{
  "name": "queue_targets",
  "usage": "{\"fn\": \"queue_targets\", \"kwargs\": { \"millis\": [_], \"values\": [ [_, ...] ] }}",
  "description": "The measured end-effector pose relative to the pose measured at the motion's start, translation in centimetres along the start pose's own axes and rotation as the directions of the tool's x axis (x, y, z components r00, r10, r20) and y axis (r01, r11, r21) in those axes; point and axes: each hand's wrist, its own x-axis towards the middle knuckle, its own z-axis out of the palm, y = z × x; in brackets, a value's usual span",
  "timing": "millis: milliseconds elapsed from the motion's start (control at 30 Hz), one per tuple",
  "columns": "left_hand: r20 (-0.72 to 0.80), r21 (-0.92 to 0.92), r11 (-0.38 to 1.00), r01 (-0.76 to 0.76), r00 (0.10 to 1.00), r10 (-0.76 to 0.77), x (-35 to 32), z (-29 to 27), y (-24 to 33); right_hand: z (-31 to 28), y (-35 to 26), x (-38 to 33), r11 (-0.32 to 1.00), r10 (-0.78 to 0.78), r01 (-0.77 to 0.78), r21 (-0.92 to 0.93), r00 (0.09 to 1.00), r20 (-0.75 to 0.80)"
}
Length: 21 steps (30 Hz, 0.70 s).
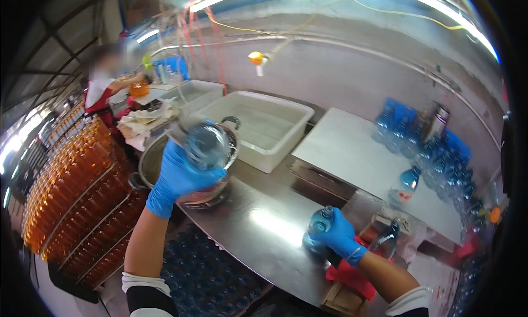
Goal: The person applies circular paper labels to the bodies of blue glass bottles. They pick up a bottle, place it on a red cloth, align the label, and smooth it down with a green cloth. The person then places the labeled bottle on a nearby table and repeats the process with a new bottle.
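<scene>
No writing is legible; the reddish label on one bottle is too small.

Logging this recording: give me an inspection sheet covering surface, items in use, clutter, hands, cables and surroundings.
Surface: shiny metal counter, with glare.
Items in use: blurred bottle, base toward camera; blue-tinted bottle over the counter.
Clutter: red cloth and another bottle near the right forearm.
Hands: left hand grips the blurred bottle, right hand the blue-tinted one; both blue-gloved.
Cables: yellow cord high on the wall side.
Surroundings: white tub; stacked amber bottles at left; co-worker beyond.
</scene>
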Motion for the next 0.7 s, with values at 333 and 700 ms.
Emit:
{"fn": "queue_targets", "kwargs": {
  "millis": [333,700],
  "values": [
    [0.898,0.337,0.571,-0.748,0.438,0.044,-3.7,21.7,1.3,3.1,1.2,-0.8,0.943,0.219,-0.175,0.285,0.967,-0.131],
    [0.877,0.309,0.363,-0.879,0.411,0.248,-2.9,30.1,0.1,-2.8,-1.6,-7.2,0.840,0.247,-0.315,0.442,0.947,0.206]
  ]
}}
